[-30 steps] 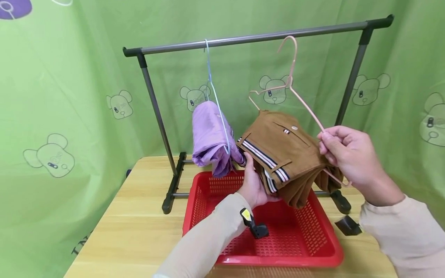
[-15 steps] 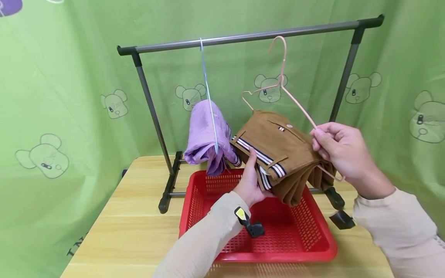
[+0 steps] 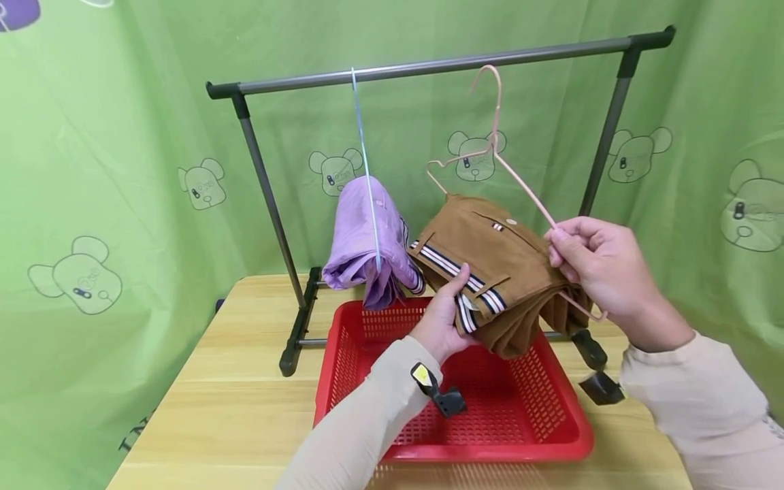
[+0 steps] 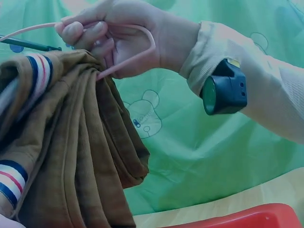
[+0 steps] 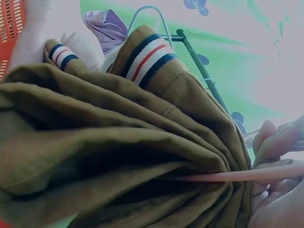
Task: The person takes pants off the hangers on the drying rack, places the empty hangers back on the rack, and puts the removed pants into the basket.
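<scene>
In the head view, brown trousers (image 3: 490, 245) with a striped inner waistband hang folded over a pink wire hanger (image 3: 523, 184). My left hand (image 3: 444, 320) grips their waistband edge, thumb on top and the other fingers underneath. My right hand (image 3: 597, 265) pinches the hanger's right arm between thumb and fingers. The hanger's bottom bar runs through the fold, its end loop sticking out below my right hand; the left wrist view shows that loop by my palm. The hanger's hook overlaps the rail (image 3: 422, 68) and appears to be in front of it.
Purple trousers (image 3: 370, 231) hang from a blue hanger (image 3: 361, 129) on the rack's rail, left of the brown pair. A red basket (image 3: 490, 452) stands under my hands on the wooden table (image 3: 233, 395). Behind the rack hangs a green curtain (image 3: 147, 224).
My left thumb has moved rightward along the striped waistband. The purple trousers and blue hanger have turned slightly. The head view has shifted a little; my right hand keeps its pinch.
</scene>
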The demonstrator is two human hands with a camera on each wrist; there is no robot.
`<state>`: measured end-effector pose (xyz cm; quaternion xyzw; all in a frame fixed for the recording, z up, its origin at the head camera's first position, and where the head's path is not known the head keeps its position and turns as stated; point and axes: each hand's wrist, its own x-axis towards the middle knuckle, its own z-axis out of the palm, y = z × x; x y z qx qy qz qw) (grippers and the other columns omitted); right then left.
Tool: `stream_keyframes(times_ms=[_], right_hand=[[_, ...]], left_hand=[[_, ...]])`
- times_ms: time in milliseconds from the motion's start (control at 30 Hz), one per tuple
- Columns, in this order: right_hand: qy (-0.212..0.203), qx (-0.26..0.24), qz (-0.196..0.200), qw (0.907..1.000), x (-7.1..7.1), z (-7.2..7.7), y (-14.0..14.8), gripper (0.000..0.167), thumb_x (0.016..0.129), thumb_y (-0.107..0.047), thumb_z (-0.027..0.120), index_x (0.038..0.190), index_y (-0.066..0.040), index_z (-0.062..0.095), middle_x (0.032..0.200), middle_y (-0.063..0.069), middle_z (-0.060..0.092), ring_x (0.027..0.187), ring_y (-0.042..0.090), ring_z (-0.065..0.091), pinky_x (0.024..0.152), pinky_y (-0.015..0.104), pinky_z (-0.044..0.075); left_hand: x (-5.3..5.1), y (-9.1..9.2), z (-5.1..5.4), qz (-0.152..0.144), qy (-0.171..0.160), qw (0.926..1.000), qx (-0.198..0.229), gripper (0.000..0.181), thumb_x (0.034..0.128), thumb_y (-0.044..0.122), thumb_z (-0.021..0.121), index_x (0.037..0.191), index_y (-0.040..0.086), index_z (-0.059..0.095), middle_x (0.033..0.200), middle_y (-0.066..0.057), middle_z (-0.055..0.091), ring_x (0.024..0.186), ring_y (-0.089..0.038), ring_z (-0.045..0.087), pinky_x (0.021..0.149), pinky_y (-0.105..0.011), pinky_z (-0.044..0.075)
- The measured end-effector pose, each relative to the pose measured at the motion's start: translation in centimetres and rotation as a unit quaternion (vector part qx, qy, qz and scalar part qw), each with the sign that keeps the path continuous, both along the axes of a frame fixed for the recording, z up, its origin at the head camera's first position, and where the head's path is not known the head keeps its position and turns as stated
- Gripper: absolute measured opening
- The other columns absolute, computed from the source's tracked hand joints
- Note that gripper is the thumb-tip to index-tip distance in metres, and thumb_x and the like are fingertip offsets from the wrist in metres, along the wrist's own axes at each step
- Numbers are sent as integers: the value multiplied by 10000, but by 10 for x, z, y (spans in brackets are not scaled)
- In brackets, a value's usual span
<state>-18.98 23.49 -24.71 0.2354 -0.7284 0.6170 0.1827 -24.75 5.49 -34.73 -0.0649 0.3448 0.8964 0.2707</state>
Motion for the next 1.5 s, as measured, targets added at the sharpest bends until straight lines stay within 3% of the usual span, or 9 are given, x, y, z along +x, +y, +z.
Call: stream_keyframes(times_ms=[167, 300, 667, 1067, 1233, 1500], right_hand=[[-39, 356, -264, 9990, 0, -1, 0, 140, 981, -41, 551, 904, 31, 644, 670, 12, 607, 494, 88, 463, 417, 224, 377], [-23, 572, -433, 9974, -1, -3, 0, 145, 985, -44, 543, 910, 31, 641, 676, 7, 610, 500, 88, 466, 425, 216, 389], [-14, 571, -456, 9973, -3, -4, 0, 160, 985, -56, 549, 900, 54, 628, 665, 18, 603, 496, 94, 456, 421, 236, 377], [-31, 101, -116, 9999, -2, -2, 1, 140, 976, -32, 556, 898, 43, 645, 661, 25, 606, 485, 96, 457, 397, 241, 353], [-48, 327, -299, 9990, -2, -3, 4, 143, 980, -46, 554, 902, 33, 643, 657, 13, 603, 488, 94, 458, 397, 242, 350], [34, 446, -404, 9982, -3, -5, 5, 152, 982, -45, 550, 891, 44, 635, 648, 10, 600, 482, 95, 456, 401, 238, 355]], left_hand=[[0, -1, 2, 242, -23, 9996, 159, 265, 926, 316, 647, 1033, 75, 619, 967, -43, 676, 945, -185, 630, 1027, -432, 403], [-1, -2, 4, 357, -73, 9992, 167, 218, 935, 249, 651, 1027, 57, 608, 959, -55, 672, 905, -186, 638, 1018, -407, 424], [-3, -4, 9, 563, -120, 9979, 307, 139, 917, 131, 635, 1004, 34, 586, 945, -69, 668, 857, -181, 647, 1011, -375, 438], [-2, -10, 15, 264, -188, 9983, 494, 240, 877, 217, 638, 1052, 58, 605, 1001, -50, 668, 914, -178, 634, 974, -349, 447], [-1, -11, 18, 147, -86, 9989, 440, 173, 898, 192, 600, 1014, 64, 598, 963, -29, 667, 885, -159, 632, 970, -341, 440], [-1, -11, 18, 289, -39, 9986, 437, 118, 922, 134, 555, 1001, 52, 588, 932, -32, 668, 878, -165, 630, 1001, -367, 418]])
